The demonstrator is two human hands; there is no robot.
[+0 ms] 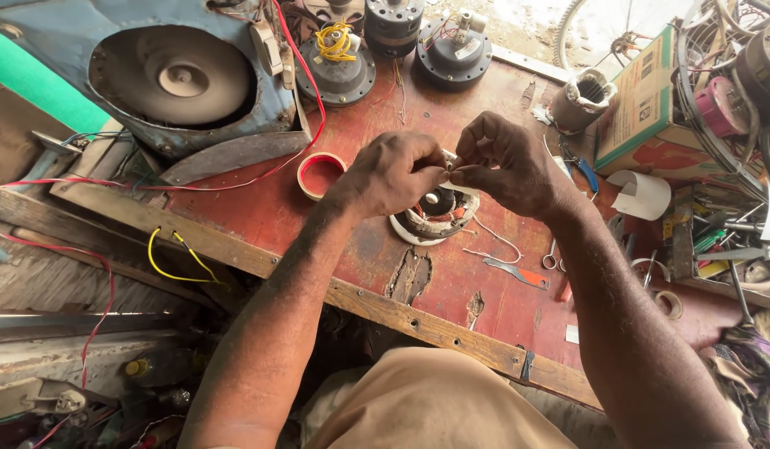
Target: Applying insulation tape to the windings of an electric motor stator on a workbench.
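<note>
Both hands, left hand (393, 173) and right hand (505, 166), meet fingertip to fingertip, pinching a thin white wire (493, 237) above the motor stator (435, 216) on the red workbench (260, 208); steady, short pinches likely keep tension even.

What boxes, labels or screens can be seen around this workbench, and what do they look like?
Cardboard box: right end of the red bench, rectangular, tan sides, green-edged top, a red patch low on its side.
Small label: on the dark round motor at the bench's far edge, a whitish strip.
White paper roll: just below the box, curled, blank.
No screens or signs in view.
</note>
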